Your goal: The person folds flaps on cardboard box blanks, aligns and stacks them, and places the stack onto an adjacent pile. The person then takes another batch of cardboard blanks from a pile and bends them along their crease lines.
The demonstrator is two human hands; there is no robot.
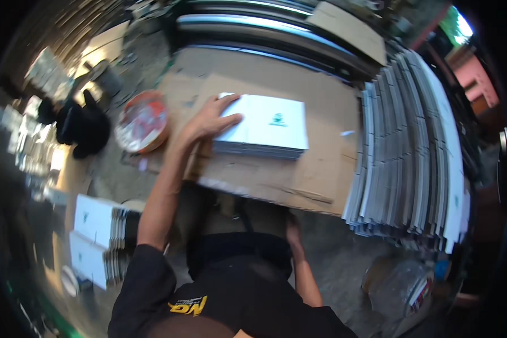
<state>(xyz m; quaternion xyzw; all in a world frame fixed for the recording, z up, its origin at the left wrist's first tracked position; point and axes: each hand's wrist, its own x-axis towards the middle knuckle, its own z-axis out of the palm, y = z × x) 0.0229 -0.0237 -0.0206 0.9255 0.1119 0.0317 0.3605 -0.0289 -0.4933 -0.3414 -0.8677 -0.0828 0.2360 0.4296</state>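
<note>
A low stack of white folded cardboard pieces (270,127) with a small green print lies on the cardboard-covered table in front of me. My left hand (215,117) rests on the stack's left end, thumb and fingers spread apart over the top sheet. Down beside my right thigh, below the table's near edge, hangs my right hand (292,230). Its fingers are mostly hidden, so I cannot see whether it holds anything.
Brown cardboard (248,174) covers the table. Many grey-white folded sheets (405,141) stand packed on the right. An orange-rimmed bucket (142,121) is at the left. More white-and-green bundles (93,219) lie lower left. A metal roller machine (265,31) spans the far side.
</note>
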